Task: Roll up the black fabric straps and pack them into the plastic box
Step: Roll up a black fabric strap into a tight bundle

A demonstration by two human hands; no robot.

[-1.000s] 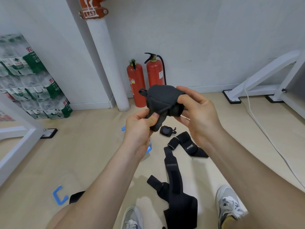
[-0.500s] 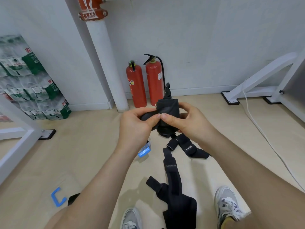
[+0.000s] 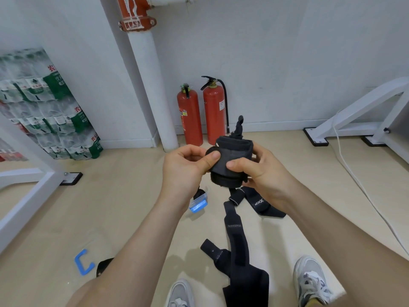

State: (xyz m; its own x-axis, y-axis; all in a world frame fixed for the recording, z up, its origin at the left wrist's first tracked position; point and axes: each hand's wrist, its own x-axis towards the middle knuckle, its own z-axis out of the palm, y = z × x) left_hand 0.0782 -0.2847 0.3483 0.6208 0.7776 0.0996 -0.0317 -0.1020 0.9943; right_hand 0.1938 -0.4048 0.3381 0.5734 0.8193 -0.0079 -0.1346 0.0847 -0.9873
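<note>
Both hands hold a rolled black fabric strap point(image 3: 232, 160) in the air above the floor. My left hand point(image 3: 186, 171) pinches its left side with the thumb on the fabric. My right hand point(image 3: 259, 169) grips its right side, thumb across the front. A thin loop sticks up from the roll's top. Below, a long black strap point(image 3: 238, 247) and a shorter black strap marked with white letters point(image 3: 261, 204) lie loose on the floor. The clear plastic box with blue clips point(image 3: 199, 203) is mostly hidden behind my left wrist.
Two red fire extinguishers point(image 3: 202, 116) stand against the wall by a white pipe point(image 3: 152, 85). Packs of water bottles point(image 3: 44, 107) are stacked at the left. White frame legs point(image 3: 354, 116) and a white cable point(image 3: 358, 182) lie on the right. A blue clip point(image 3: 83, 262) and my shoes point(image 3: 309, 282) are nearby.
The strap has gone from a loose bundle to a tighter roll. Both hands lowered it slightly and shifted their hold, thumbs now pressing the front of the roll.
</note>
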